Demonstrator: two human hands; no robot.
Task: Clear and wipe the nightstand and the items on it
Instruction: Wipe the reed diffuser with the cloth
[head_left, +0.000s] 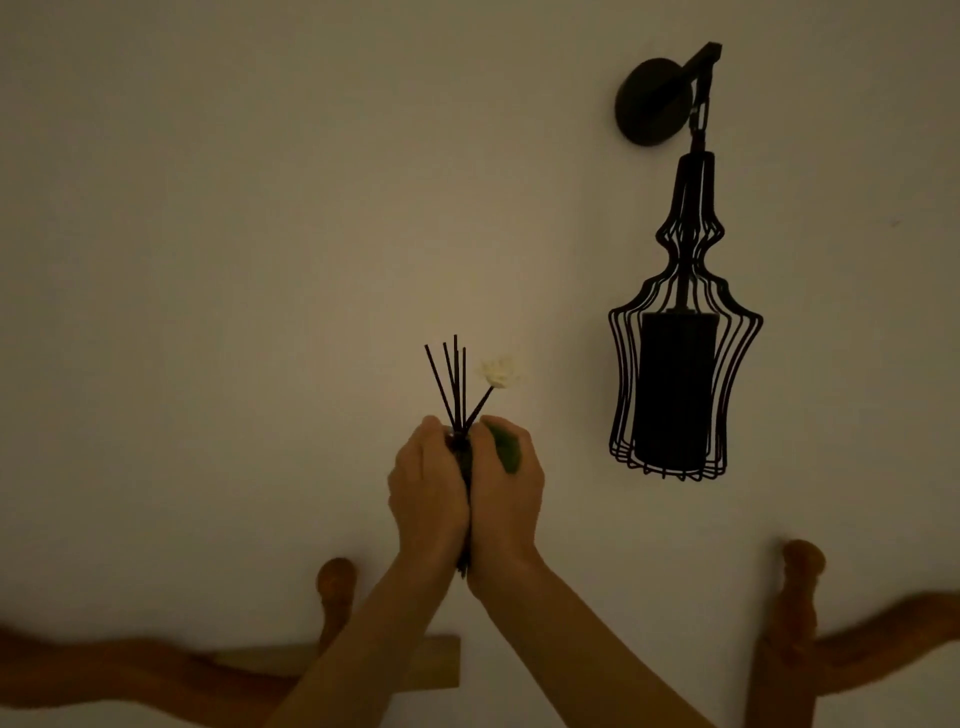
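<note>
I hold a reed diffuser up in front of the wall. Its dark bottle (464, 462) is almost hidden between my palms. Several dark reeds (452, 379) and a stem with a pale flower (497, 373) stick up out of it. My left hand (427, 491) grips the bottle from the left. My right hand (506, 499) presses against it from the right, with a green cloth (505, 449) held under its fingers. The nightstand's top is not in view.
A black wire-cage wall lamp (680, 364) hangs to the right of my hands. A carved wooden headboard post (336, 587) stands below left, and another post (797, 613) below right. A light wooden board (439, 667) sits under my forearms.
</note>
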